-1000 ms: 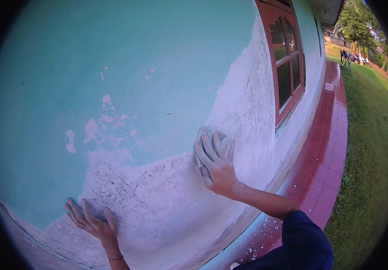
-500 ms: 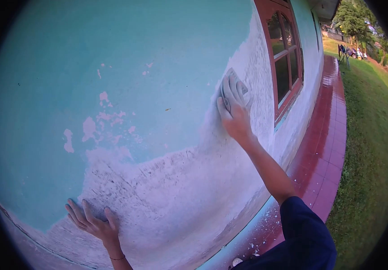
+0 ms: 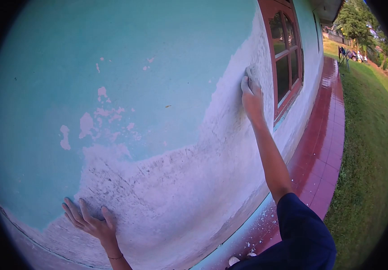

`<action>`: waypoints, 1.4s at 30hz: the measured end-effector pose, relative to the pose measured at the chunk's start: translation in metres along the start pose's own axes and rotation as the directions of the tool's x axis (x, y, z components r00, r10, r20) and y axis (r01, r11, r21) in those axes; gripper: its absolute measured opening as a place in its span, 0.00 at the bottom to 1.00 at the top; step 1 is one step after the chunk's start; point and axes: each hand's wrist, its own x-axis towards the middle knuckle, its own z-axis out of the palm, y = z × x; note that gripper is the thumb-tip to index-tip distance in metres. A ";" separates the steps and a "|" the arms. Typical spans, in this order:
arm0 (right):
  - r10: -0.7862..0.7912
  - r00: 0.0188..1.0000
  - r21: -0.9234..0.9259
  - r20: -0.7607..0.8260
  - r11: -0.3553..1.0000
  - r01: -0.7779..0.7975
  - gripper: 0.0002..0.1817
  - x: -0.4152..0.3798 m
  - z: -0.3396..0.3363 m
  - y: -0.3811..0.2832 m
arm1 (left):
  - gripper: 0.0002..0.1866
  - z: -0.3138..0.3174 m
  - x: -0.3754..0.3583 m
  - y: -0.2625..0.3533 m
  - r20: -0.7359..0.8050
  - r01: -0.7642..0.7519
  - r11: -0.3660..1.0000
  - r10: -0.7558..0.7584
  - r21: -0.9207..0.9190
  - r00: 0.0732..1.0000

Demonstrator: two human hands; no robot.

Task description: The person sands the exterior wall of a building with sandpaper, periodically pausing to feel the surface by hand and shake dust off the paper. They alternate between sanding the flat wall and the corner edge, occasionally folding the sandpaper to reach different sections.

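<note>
In the head view a turquoise painted wall (image 3: pixel 158 45) fills the left and middle, with a whitish, scuffed bare area (image 3: pixel 171 184) along its lower part and up toward the window. My right hand (image 3: pixel 253 99) is closed on a grey piece of sandpaper (image 3: pixel 250 70), held against the whitish strip beside the window frame; most of the sandpaper is hidden by my fingers. At lower left, my left hand (image 3: pixel 94 224) rests on the wall with fingers spread, holding nothing, where turquoise paint meets the bare surface.
A brown-framed window (image 3: pixel 286 54) is just right of my right hand. Below runs a red tiled walkway (image 3: pixel 308 166), sprinkled with pale flakes near my shoe (image 3: pixel 233 261). Grass (image 3: pixel 365 148) borders it. Parked vehicles (image 3: pixel 356 56) and trees stand far off.
My right hand has moved right with the sandpaper, from the paint's edge toward the window frame, and has turned more side-on. My left hand keeps its place on the wall.
</note>
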 end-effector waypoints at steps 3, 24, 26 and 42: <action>-0.291 0.902 -0.186 0.317 0.914 0.360 0.26 -0.079 -0.022 -0.021 | 0.29 -0.001 0.000 -0.003 0.006 -0.005 1.000 0.005 -0.009 1.000; 0.688 0.250 0.221 0.682 0.131 -0.966 0.28 -0.286 -0.164 0.068 | 0.17 -0.055 -0.147 0.361 0.761 0.555 -0.679 0.638 0.481 0.120; 0.762 0.373 0.076 0.529 0.396 -0.915 0.25 -0.286 -0.175 0.076 | 0.14 -0.049 -0.161 0.371 0.760 0.584 -0.674 0.634 0.453 0.141; 0.668 0.589 -0.088 0.456 0.692 -0.716 0.13 -0.346 -0.187 0.132 | 0.08 -0.059 -0.204 0.429 0.857 0.936 -0.203 0.381 -0.289 0.348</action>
